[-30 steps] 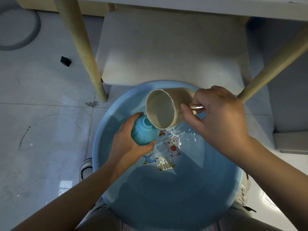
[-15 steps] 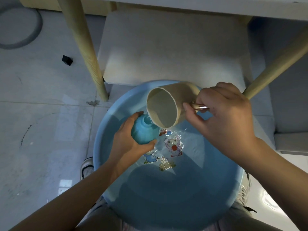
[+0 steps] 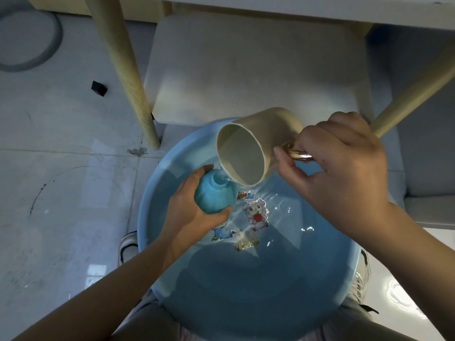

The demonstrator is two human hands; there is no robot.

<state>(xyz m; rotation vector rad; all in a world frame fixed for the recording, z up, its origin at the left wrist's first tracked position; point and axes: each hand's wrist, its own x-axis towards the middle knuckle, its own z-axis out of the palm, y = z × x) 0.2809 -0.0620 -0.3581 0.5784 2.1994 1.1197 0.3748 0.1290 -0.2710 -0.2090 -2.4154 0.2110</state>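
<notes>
- The only markings are cartoon decals [image 3: 256,215] on the floor of the blue basin [image 3: 283,303]: a pale figure holding something red, a blue figure beside it and a small fence. They ripple under the water, and any lettering on them is too blurred to read.
- The left hand [image 3: 187,217] comes in from the lower left. Its fingers and thumb curl round the belly of a small blue vase [image 3: 214,198], gripping it with the mouth tilted up and to the right.
- The vase sits above the water in the left half of the basin, just under the mug's lip.
- The right hand [image 3: 344,173] reaches in from the right. Its thumb and fingers pinch the shiny gold handle [image 3: 300,155] of a beige mug [image 3: 258,146].
- The mug is tipped well over to the left, with its open mouth facing the camera and its lower rim touching or almost touching the vase's neck. A pale streak there looks like water running into the vase, though the view is not sharp enough to be sure.
- The basin rests on the person's lap, and a shoe [image 3: 128,247] shows past its left rim.
- Behind the basin stands a pale stool seat [image 3: 246,70], flanked by a wooden leg [image 3: 123,70] on the left and a slanted leg [image 3: 413,94] on the right, whose end is hidden by the right hand.
- On the grey floor tiles lie a small black block [image 3: 99,88] and a grey ring [image 3: 53,38], both well clear of the hands.
</notes>
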